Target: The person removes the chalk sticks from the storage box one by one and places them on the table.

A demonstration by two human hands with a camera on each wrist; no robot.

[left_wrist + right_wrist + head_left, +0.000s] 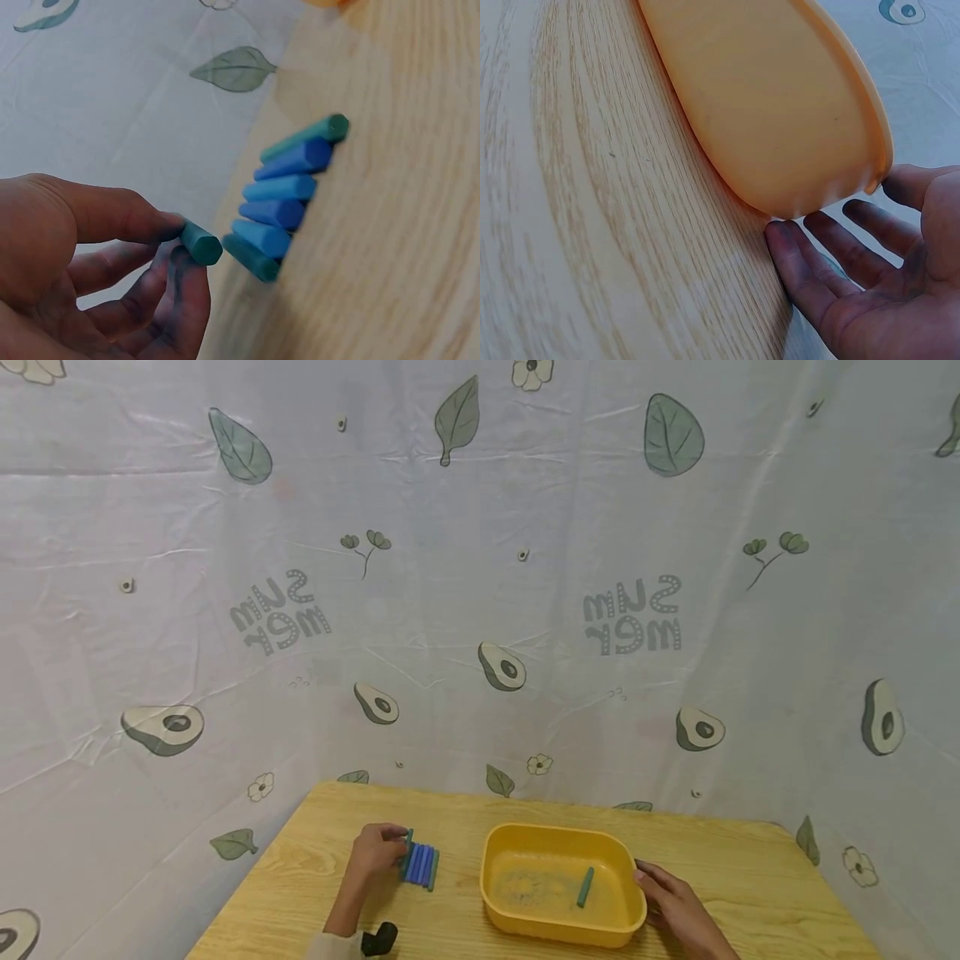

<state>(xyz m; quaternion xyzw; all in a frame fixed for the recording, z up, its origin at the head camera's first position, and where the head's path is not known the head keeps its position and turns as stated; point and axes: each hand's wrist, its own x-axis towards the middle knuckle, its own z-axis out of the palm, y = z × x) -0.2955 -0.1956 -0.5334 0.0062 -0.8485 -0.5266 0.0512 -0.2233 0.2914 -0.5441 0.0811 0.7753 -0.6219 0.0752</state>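
Between thumb and fingertips, my left hand (pixel 377 847) pinches a green hexagonal crayon (pixel 201 243). Its end points out past the fingers, close to a row of crayons. That row lies side by side on the table: several blue crayons (pixel 422 864) with a green crayon (pixel 304 139) at one end and another green crayon (pixel 251 259) at the other. My right hand (pixel 670 893) is at the right end of a yellow plastic basin (pixel 558 931); the thumb is on the rim and the fingers are against the outer wall. One green crayon (pixel 585 887) lies inside the basin.
The basin floor has dark smudges. A light wooden table (pixel 450 918) carries everything. Behind it hangs a pale printed curtain (pixel 450 610) with leaves and avocados. A black object (pixel 379 938) is by my left wrist.
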